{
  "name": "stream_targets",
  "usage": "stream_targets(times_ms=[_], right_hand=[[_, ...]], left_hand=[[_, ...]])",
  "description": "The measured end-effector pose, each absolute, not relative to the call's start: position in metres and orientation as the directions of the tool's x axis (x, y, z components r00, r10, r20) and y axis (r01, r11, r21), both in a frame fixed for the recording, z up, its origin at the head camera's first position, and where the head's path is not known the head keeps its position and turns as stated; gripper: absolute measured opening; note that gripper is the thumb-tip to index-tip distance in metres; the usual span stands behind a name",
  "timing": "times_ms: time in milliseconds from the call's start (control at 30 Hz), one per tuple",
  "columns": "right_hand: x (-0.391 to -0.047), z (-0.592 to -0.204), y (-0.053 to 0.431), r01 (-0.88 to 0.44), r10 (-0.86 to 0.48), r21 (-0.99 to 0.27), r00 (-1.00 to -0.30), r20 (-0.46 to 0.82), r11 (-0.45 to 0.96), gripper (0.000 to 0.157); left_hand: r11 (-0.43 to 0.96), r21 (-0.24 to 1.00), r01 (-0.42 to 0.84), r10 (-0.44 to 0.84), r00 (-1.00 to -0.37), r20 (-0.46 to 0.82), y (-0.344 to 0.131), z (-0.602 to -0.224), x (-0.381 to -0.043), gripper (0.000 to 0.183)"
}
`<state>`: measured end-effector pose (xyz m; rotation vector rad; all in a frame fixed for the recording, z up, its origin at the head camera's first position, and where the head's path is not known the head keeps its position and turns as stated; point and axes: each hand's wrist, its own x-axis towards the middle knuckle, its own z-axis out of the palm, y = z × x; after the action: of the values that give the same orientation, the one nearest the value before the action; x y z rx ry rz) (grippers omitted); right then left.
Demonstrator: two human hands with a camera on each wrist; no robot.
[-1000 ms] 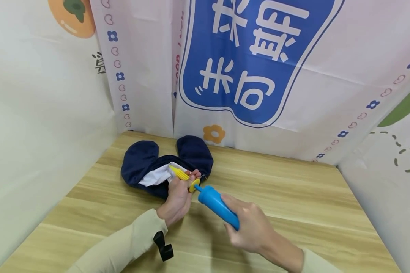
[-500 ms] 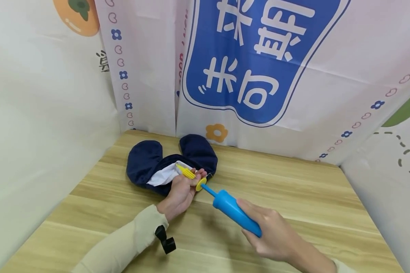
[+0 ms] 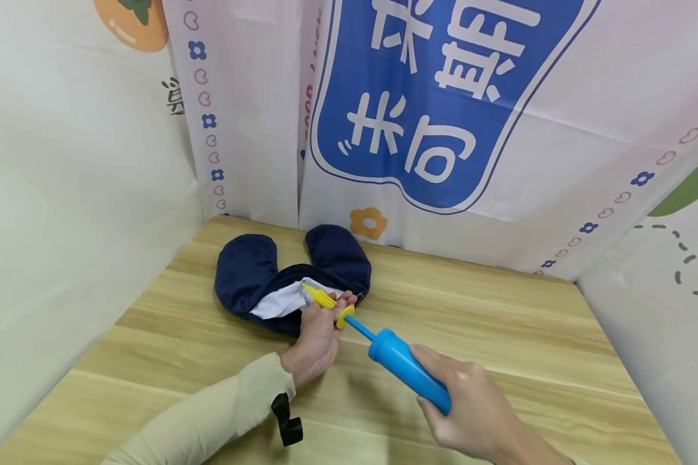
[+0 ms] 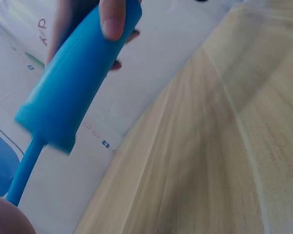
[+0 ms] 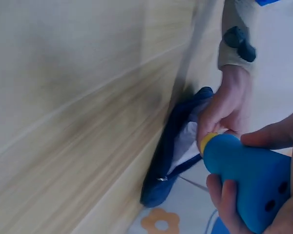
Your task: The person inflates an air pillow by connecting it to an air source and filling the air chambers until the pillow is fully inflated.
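A navy U-shaped neck pillow [image 3: 244, 274] lies at the back of the table, its cover open along the bend over a white inner piece [image 3: 276, 302]. My left hand [image 3: 316, 339] grips the yellow-ended part of a hand pump at this opening. The pump's yellow ribbed nozzle [image 3: 321, 296] points at the white piece; whether it is inserted is hard to tell. A yellow disc [image 3: 346, 316] shows beside my fingers. My right hand [image 3: 479, 410] grips the pump's blue barrel [image 3: 407, 368]. Between disc and barrel, a thin blue rod [image 3: 360, 328] is exposed, also seen in the left wrist view.
The wood-grain table [image 3: 500, 336] is bounded by a white wall [image 3: 81, 194] at left and a printed sheet [image 3: 558, 161] behind. A black strap mount [image 3: 287, 420] is on my left wrist. A metal zip pull [image 5: 162, 179] shows on the pillow.
My right hand has drawn the blue barrel toward the lower right, away from the disc, baring more rod. My left hand keeps its grip beside the pillow.
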<state>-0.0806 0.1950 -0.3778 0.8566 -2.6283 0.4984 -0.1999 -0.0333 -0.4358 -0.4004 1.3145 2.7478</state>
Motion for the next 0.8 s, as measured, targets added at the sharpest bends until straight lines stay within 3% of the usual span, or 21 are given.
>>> stream_targets(times_ms=[233,400,800], right_hand=[[-0.111,-0.397,0.158,-0.638,-0.487,-0.232,-0.733,0.476,0.734,0.069],[-0.119,-0.411,0.16,-0.669,-0.499,-0.206,-0.693,0.521,0.714,0.072],[-0.079,-0.395,0.222,-0.69,-0.569,-0.198,-0.699,0.434,0.697,0.09]], left_hand=[[-0.584,0.793,-0.172,-0.042,-0.97,-0.241,-0.037,-0.436,-0.195,0.023],[-0.541,0.812,-0.217,0.056,-0.973,-0.223,-0.04,-0.434,-0.205,0.03],[-0.604,0.752,-0.263,0.083,-0.96,-0.269,-0.061,-0.427,-0.231,0.023]])
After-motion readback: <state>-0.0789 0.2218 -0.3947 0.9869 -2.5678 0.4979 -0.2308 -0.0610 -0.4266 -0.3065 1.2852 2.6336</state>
